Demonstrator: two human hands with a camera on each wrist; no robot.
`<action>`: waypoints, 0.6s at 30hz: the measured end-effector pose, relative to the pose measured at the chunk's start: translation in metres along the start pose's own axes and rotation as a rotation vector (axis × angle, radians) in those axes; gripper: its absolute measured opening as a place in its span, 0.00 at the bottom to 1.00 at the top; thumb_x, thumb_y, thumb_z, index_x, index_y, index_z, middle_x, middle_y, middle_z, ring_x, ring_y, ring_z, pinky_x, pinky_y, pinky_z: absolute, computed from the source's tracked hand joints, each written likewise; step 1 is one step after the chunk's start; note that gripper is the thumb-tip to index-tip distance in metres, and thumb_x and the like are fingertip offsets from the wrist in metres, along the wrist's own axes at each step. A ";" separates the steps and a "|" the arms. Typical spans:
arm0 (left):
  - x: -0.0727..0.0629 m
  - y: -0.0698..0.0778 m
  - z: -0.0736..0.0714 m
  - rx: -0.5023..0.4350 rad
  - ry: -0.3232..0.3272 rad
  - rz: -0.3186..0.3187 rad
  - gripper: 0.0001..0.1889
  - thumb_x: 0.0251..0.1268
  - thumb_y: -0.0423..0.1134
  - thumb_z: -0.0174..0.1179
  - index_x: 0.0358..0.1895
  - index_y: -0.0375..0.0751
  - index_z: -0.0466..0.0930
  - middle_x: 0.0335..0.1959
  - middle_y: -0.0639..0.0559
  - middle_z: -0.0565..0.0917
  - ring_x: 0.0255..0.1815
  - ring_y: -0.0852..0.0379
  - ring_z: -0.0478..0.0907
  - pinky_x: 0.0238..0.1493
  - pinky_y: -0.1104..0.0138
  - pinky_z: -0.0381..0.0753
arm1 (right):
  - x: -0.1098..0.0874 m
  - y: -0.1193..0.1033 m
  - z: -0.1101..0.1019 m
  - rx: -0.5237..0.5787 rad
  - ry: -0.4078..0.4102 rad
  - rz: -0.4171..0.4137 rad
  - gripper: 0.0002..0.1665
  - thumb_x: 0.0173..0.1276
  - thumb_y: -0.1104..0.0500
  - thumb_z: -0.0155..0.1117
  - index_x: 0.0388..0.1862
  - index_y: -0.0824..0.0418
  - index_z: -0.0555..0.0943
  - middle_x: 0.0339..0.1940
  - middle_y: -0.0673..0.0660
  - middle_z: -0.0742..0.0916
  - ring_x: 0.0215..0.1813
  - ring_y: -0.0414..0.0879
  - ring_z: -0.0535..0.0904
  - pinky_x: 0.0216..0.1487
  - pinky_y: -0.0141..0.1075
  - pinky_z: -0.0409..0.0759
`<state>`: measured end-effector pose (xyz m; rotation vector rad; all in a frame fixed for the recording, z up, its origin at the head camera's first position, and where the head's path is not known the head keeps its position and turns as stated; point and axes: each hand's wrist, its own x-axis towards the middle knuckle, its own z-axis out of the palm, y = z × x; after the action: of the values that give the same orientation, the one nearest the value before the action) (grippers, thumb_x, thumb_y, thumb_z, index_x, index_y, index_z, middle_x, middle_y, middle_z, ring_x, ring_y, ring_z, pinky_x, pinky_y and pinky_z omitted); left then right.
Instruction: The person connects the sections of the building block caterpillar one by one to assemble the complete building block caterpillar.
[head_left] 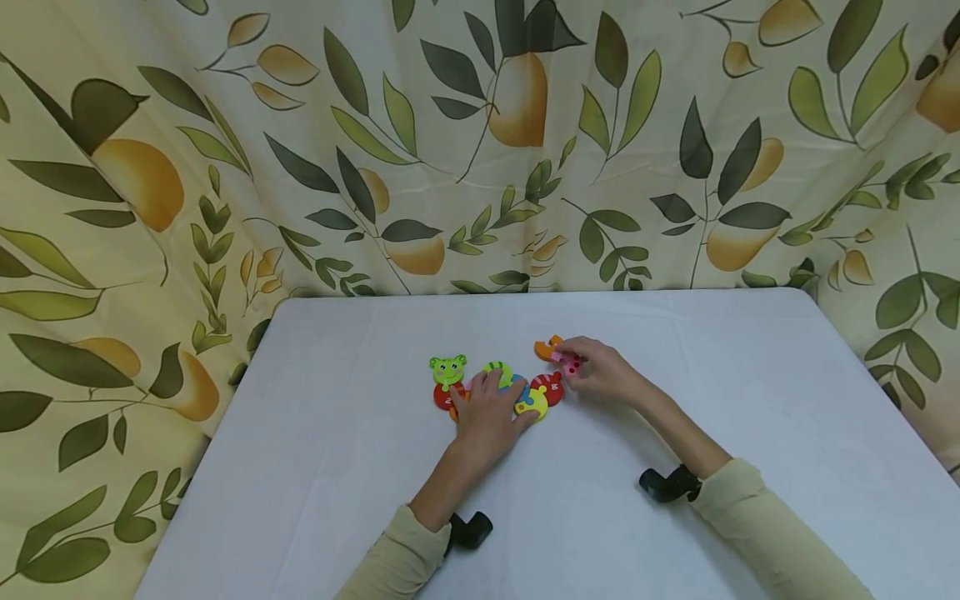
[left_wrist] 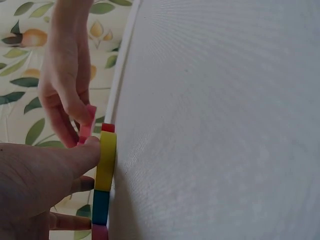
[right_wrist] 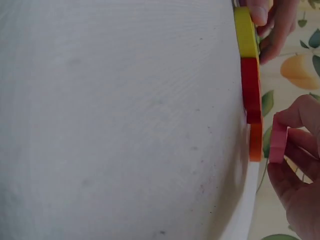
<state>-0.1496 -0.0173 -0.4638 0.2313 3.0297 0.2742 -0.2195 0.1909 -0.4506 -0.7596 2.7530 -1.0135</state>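
A row of colourful flat puzzle pieces lies on the table, joined like a caterpillar with a smiling green head piece at its left end. My left hand rests over the row's middle with fingers spread, partly covering several pieces. Its thumb is by the yellow piece, and a blue piece shows beside its fingers. With thumb and fingertips my right hand pinches a pink spotted piece, held just above the tabletop. An orange piece lies close by, beyond the red piece at the right.
A white cloth covers the table. Behind its far edge hangs a curtain printed with leaves and fruit. Each wrist carries a black camera, one on the left and one on the right.
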 end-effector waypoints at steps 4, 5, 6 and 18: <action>0.000 0.000 0.000 -0.009 0.003 0.004 0.33 0.61 0.64 0.58 0.69 0.64 0.67 0.71 0.47 0.66 0.74 0.46 0.58 0.66 0.29 0.56 | 0.000 0.001 0.003 0.002 -0.025 0.000 0.30 0.59 0.66 0.67 0.62 0.67 0.75 0.59 0.65 0.81 0.56 0.58 0.76 0.57 0.52 0.81; -0.001 0.000 0.000 -0.009 0.004 0.005 0.32 0.61 0.64 0.58 0.69 0.64 0.67 0.71 0.47 0.66 0.74 0.46 0.58 0.66 0.29 0.56 | -0.001 0.001 0.003 0.001 -0.030 0.000 0.30 0.59 0.66 0.67 0.62 0.67 0.75 0.59 0.65 0.81 0.57 0.58 0.76 0.57 0.52 0.81; -0.001 0.000 0.001 -0.008 0.005 0.006 0.32 0.61 0.64 0.58 0.69 0.64 0.67 0.71 0.47 0.66 0.74 0.46 0.58 0.66 0.29 0.56 | -0.001 0.001 0.003 -0.002 -0.034 -0.001 0.30 0.59 0.66 0.67 0.62 0.67 0.75 0.60 0.65 0.80 0.57 0.58 0.76 0.57 0.53 0.80; -0.001 0.000 0.000 0.008 0.014 0.007 0.32 0.61 0.65 0.57 0.69 0.64 0.68 0.71 0.47 0.66 0.73 0.46 0.59 0.65 0.29 0.57 | 0.000 -0.001 0.004 0.002 -0.076 -0.027 0.30 0.57 0.69 0.68 0.61 0.65 0.76 0.60 0.64 0.81 0.61 0.60 0.74 0.62 0.56 0.77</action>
<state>-0.1483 -0.0178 -0.4641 0.2415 3.0453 0.2650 -0.2177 0.1879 -0.4536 -0.8203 2.6837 -0.9712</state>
